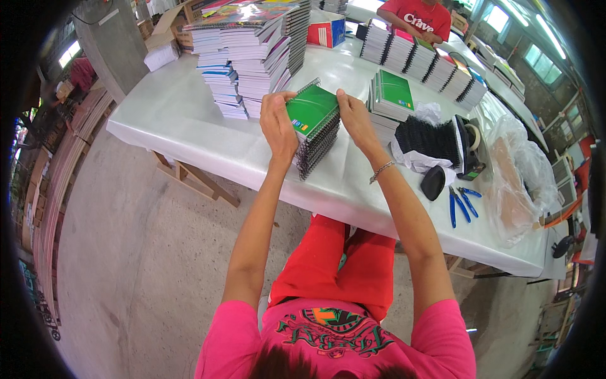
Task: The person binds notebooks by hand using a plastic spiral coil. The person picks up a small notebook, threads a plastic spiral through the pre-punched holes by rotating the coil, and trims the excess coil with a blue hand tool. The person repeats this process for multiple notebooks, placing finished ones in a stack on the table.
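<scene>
Left hand and right hand outstretched, fingers clamped on green notebooks from either side

A grey concrete pillar stands near an open cardboard box behind the white-covered table. Long brown boards lie stacked at far left; a crumpled clear plastic bag rests at the table's right end.

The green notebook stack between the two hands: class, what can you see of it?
The green notebook stack has a glossy top cover facing up, with small coloured print at its near end. Dark, wire-like coils line its near-right side; another coil shows at the far edge. It seems to rest at the white-covered table's near edge. The left hand's grip is on its left side; the right hand touches its right corner.
</scene>
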A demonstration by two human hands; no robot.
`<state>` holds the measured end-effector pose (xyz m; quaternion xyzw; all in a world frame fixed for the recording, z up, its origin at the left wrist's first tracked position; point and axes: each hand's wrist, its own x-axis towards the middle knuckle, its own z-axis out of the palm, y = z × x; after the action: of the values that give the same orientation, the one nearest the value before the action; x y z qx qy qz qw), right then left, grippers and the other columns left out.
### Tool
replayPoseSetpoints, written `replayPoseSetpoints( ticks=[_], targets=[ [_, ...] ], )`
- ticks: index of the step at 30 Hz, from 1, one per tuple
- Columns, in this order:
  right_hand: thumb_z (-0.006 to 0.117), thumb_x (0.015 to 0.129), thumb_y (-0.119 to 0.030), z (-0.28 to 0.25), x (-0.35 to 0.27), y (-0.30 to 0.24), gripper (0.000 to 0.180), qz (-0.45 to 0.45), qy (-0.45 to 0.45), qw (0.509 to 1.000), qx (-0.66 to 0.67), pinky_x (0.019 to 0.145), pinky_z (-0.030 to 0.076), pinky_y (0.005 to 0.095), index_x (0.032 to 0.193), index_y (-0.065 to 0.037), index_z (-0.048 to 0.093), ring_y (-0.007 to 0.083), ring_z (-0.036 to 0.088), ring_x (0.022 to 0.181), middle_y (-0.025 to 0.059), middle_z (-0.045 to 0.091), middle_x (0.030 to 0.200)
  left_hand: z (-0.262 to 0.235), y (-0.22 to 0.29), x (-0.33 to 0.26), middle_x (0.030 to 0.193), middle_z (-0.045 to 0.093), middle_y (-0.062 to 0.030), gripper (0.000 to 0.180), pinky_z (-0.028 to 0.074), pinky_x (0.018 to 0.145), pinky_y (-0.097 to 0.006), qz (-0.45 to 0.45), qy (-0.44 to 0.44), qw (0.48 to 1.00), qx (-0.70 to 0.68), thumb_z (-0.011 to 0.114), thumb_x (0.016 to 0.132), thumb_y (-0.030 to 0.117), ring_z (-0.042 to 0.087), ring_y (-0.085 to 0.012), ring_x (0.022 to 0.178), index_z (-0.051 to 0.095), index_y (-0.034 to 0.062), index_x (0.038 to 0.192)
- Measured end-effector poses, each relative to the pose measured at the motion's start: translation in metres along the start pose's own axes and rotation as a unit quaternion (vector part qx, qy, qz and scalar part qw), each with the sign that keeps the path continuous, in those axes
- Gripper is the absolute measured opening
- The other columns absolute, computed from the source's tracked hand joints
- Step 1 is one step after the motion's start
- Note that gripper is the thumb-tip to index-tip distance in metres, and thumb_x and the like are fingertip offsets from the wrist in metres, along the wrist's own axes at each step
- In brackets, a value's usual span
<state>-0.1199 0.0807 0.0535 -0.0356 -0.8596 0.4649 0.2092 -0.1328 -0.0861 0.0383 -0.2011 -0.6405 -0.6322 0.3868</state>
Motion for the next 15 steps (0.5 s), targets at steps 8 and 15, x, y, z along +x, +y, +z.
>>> replayPoseSetpoints(
  ticks=[8,15],
  targets=[
    [0.038,0.103,-0.046,0.004,-0.004,-0.004,0.060,-0.012,0.047,0.999,0.012,0.062,0.037,0.0398,0.078,0.008,0.049,0.0226,0.039,0.063,0.0126,0.044,0.062,0.007,-0.003,-0.002,0.088,0.060,-0.0138,0.046,0.045,0.077,-0.036,-0.009,0.017,1.000,-0.006,0.034,0.104,0.026,0.058,-0.0266,0.081,0.065,-0.0036,0.090],
    [0.048,0.100,-0.035,-0.054,-0.011,-0.028,0.034,-0.208,0.269,0.918,-0.202,0.091,0.042,0.0442,0.111,-0.008,0.065,0.0375,0.054,0.109,0.0181,0.063,0.111,-0.016,-0.001,0.006,0.098,0.059,-0.0137,0.044,0.041,0.088,-0.036,0.022,0.032,0.999,0.011,0.033,0.105,0.026,0.055,-0.0253,0.095,0.064,-0.0035,0.094]
  ],
)
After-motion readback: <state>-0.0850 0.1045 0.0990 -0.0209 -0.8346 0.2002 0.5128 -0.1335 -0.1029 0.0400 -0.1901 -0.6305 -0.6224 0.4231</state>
